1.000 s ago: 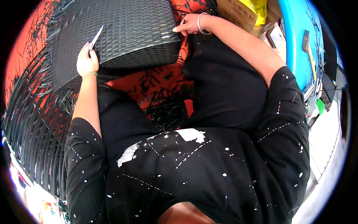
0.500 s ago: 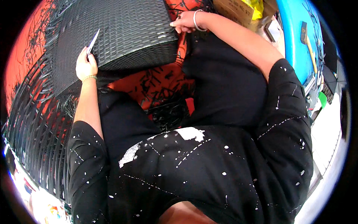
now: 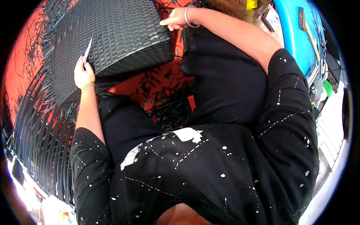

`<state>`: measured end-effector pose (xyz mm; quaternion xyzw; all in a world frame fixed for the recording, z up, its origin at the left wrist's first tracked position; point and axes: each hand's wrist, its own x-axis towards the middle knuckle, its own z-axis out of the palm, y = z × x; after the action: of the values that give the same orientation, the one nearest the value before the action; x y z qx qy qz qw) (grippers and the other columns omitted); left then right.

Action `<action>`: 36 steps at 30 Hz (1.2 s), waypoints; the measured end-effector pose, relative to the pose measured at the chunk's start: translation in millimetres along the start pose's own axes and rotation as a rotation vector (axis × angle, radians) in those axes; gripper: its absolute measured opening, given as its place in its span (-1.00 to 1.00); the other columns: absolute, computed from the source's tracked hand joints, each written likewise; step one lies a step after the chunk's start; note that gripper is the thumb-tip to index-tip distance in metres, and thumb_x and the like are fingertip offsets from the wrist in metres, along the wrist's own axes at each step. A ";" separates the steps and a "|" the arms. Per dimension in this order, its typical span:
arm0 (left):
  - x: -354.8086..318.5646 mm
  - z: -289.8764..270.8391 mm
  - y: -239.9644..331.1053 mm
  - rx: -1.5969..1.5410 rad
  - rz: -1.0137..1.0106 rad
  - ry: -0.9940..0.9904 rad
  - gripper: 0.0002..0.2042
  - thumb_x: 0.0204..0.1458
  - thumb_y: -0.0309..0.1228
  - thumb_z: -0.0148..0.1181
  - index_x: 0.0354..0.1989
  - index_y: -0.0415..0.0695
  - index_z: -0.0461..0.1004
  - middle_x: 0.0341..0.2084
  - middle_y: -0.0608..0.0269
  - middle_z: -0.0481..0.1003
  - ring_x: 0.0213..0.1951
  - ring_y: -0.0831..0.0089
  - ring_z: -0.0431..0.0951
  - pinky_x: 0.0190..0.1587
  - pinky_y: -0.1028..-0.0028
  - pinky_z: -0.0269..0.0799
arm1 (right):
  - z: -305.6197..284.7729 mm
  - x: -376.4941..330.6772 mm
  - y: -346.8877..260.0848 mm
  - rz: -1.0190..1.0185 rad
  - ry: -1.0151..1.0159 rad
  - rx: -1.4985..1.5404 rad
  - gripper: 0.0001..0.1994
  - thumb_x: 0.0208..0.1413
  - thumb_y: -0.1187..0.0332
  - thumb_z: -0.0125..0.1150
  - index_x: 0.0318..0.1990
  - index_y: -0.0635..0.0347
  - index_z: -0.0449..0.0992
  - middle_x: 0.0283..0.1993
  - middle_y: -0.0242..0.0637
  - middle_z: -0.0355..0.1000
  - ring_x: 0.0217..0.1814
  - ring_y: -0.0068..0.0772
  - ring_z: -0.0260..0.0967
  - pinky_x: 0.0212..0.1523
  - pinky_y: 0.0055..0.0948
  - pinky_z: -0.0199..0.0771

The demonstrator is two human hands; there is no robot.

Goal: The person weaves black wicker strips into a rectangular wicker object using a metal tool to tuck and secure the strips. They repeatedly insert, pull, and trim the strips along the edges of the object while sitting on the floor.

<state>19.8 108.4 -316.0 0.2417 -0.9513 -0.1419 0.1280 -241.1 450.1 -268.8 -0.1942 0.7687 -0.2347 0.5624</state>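
Note:
A dark woven wicker panel lies on the orange floor in front of me. My left hand rests at its near left edge, closed on a thin knife blade that points up over the weave. My right hand grips the panel's far right corner, a bracelet on the wrist. Loose black wicker strands fan out from under the panel to the left.
Short black offcuts litter the orange floor between my knees. A blue surface with a hammer on it sits at the upper right, beside a cardboard box. A white slatted surface runs along the right.
The view has shifted so both hands sit a little higher in the picture. My left hand keeps the blade at the panel's edge and my right hand stays on the corner.

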 end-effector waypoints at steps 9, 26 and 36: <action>0.1 -4.3 5.3 0.024 0.000 0.019 -0.71 -0.01 -0.37 0.02 -0.09 -0.08 0.49 -0.03 0.26 0.47 0.00 0.26 0.46 0.08 0.37 0.33 | 11.9 3.9 2.7 -0.029 -0.138 -0.028 -0.52 0.06 -0.09 0.11 -0.61 0.17 0.45 -0.71 -0.41 0.25 -0.70 -0.54 0.14 -0.64 -0.50 0.11; -0.6 -1.3 -0.6 0.027 0.054 0.043 -0.70 -0.03 -0.37 0.04 -0.10 -0.11 0.49 -0.04 0.20 0.47 0.00 0.24 0.46 0.09 0.36 0.32 | 12.6 1.7 -5.4 0.105 -0.061 -0.049 -0.50 0.01 -0.13 0.16 -0.65 0.13 0.42 -0.76 -0.45 0.18 -0.71 -0.55 0.13 -0.66 -0.50 0.08; -1.1 -5.4 1.5 0.011 0.044 0.043 -0.71 -0.04 -0.38 0.06 -0.12 -0.13 0.49 -0.06 0.19 0.48 -0.01 0.24 0.46 0.07 0.37 0.34 | 6.4 1.9 -7.7 0.046 -0.038 0.172 -0.66 0.00 0.12 0.23 -0.64 0.18 0.46 -0.73 -0.38 0.26 -0.67 -0.47 0.16 -0.60 -0.43 0.19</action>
<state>21.8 109.1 -310.7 0.2246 -0.9542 -0.1286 0.1499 -235.3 441.9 -267.5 -0.1320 0.7389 -0.2834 0.5969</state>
